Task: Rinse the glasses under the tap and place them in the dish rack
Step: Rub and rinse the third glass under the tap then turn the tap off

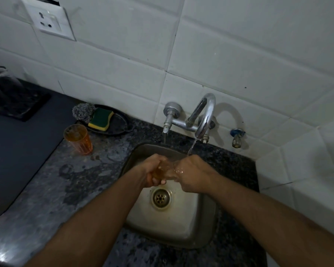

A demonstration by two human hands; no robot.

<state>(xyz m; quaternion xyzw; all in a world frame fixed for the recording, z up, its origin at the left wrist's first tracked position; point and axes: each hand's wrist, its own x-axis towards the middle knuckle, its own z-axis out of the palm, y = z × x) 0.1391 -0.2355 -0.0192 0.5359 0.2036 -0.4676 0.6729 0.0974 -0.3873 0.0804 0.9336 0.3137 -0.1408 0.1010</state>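
Observation:
An amber see-through glass (pixel 163 171) lies sideways between my two hands over the steel sink (pixel 201 228). My left hand (pixel 152 170) grips its base end. My right hand (pixel 191 173) is closed at its mouth end, fingers hidden from me. Water runs from the curved chrome tap (pixel 205 116) onto my right hand and the glass rim. A second amber glass (pixel 78 139) stands upright on the granite counter (pixel 62 185), left of the sink. No dish rack is in view.
A black tray (pixel 120 124) behind the standing glass holds a green-yellow sponge (pixel 100 119) and a steel scrubber (pixel 83 111). A dark mat (pixel 17 151) covers the counter's left part. A small blue valve (pixel 237 135) sticks out of the tiled wall on the right. The drain (pixel 161 198) lies below my hands.

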